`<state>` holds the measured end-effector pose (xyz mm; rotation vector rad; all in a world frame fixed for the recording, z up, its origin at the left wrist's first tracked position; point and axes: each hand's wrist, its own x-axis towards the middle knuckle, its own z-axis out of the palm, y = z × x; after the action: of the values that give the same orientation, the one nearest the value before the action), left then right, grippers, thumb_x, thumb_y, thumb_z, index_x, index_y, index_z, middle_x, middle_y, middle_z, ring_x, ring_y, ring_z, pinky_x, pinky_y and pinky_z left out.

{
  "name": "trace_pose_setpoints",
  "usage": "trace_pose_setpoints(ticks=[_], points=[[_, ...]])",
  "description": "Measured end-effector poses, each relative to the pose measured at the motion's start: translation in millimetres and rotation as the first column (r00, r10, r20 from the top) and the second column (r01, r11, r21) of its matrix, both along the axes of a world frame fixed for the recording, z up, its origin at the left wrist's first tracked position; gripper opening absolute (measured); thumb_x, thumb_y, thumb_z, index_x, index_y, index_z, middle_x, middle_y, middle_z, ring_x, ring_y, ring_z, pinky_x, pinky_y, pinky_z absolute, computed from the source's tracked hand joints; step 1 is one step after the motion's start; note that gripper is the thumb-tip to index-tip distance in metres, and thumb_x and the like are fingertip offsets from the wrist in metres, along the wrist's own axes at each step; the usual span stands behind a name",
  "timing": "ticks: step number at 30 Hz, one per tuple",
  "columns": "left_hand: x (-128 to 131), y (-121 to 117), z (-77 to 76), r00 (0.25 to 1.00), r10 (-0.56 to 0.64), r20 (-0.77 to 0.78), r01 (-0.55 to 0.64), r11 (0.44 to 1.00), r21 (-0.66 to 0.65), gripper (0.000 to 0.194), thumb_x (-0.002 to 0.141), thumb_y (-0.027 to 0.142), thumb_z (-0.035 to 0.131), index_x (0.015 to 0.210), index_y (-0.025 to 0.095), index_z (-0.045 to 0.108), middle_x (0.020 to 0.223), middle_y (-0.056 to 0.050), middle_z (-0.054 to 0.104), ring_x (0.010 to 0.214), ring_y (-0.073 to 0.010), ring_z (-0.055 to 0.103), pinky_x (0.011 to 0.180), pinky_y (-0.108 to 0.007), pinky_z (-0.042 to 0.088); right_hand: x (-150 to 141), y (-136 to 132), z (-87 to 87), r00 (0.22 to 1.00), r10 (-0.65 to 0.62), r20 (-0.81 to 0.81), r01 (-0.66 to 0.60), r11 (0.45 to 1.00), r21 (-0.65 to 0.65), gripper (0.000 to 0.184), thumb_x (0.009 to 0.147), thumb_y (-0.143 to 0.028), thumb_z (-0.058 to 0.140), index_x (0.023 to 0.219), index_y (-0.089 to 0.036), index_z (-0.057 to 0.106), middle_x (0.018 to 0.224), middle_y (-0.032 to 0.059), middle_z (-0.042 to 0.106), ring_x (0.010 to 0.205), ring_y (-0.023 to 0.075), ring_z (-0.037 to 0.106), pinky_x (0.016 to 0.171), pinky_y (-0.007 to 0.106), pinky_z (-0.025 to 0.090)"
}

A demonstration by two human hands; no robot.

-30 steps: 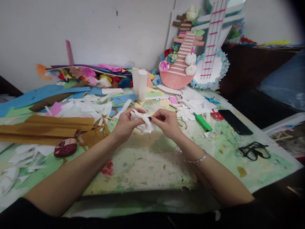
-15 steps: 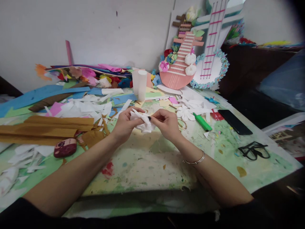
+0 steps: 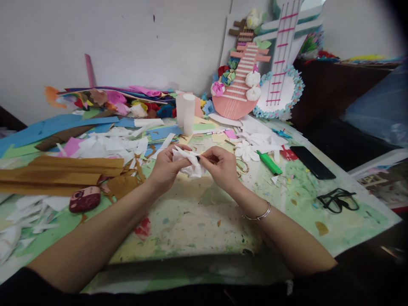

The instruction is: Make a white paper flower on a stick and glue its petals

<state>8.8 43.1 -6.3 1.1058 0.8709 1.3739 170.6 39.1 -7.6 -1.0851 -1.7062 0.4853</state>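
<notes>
Over the middle of the table, my left hand (image 3: 165, 169) is closed around a crumpled white paper flower (image 3: 193, 166). My right hand (image 3: 222, 165) pinches at the flower's right side, where something small and dark shows at the fingertips. Thumb and forefinger of the two hands nearly meet there. Just right of my right hand lie gold-handled scissors (image 3: 243, 165), partly hidden by it. A white paper flower cut-out (image 3: 246, 151) rests beyond them, beside a green glue tube (image 3: 270, 163).
Brown crepe paper (image 3: 63, 172) and a dark red case (image 3: 84, 199) lie at left among white scraps. White paper rolls (image 3: 188, 114) stand behind my hands. A black phone (image 3: 313, 162) and glasses (image 3: 337, 199) are at right. Decorated paper instruments (image 3: 237, 104) lean against the wall.
The whole view has shifted slightly, so everything sits a little further left. Both hands keep the same hold on the paper flower, with hardly any finger movement.
</notes>
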Motion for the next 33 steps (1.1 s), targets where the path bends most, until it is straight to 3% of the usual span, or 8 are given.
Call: trace_pose_setpoints(ticks=[13,18,24,28,33], points=[[0,0,-0.4,1.0,-0.007,-0.001,0.007,0.999,-0.038,0.037,0.047,0.015,0.079,0.081,0.015,0.064,0.067,0.003,0.063,0.056,-0.0097,0.054,0.055,-0.022,0.042,1,1,-2.0,0.997,-0.028,0.07,0.027,0.999,0.028,0.016,0.081,-0.031,0.062,0.071,-0.018,0.065,0.07,0.0019,0.065,0.063,0.0111,0.053,0.061,0.024,0.04],[-6,10,-8.4,0.996,0.056,-0.075,-0.059,0.998,-0.031,0.037,0.05,0.017,0.08,0.084,0.014,0.066,0.076,0.0,0.066,0.065,-0.0112,0.057,0.06,-0.022,0.043,11,12,-2.4,0.99,0.019,0.138,-0.02,1.0,0.003,0.016,0.084,-0.028,0.058,0.08,-0.02,0.072,0.072,0.0027,0.069,0.065,0.0127,0.058,0.062,0.024,0.04],[-14,18,-13.8,0.979,0.09,-0.185,-0.089,0.996,0.013,0.038,0.057,0.021,0.078,0.092,0.015,0.066,0.078,0.0,0.066,0.064,-0.0116,0.056,0.058,-0.021,0.041,23,21,2.4,0.996,-0.072,-0.044,0.071,0.997,-0.039,0.026,0.087,-0.035,0.052,0.083,-0.017,0.071,0.064,0.001,0.064,0.05,0.009,0.046,0.053,0.023,0.036],[-13,15,-12.2,0.961,0.086,-0.261,-0.083,0.996,0.02,0.031,0.059,0.022,0.077,0.087,0.015,0.066,0.079,-0.001,0.067,0.067,-0.0129,0.057,0.061,-0.022,0.043,24,19,6.6,0.978,-0.12,-0.172,0.123,0.992,0.002,0.03,0.087,-0.04,0.053,0.086,-0.017,0.071,0.063,0.0007,0.062,0.052,0.0092,0.044,0.054,0.023,0.037],[-12,12,-12.3,0.918,0.047,-0.393,-0.033,0.999,0.041,0.021,0.062,0.026,0.074,0.079,0.015,0.069,0.074,-0.002,0.067,0.064,-0.0137,0.055,0.059,-0.022,0.04,21,14,8.3,0.99,-0.072,-0.119,0.072,0.997,0.0,0.029,0.085,-0.043,0.056,0.081,-0.019,0.07,0.064,0.0005,0.063,0.055,0.0094,0.047,0.055,0.024,0.037]])
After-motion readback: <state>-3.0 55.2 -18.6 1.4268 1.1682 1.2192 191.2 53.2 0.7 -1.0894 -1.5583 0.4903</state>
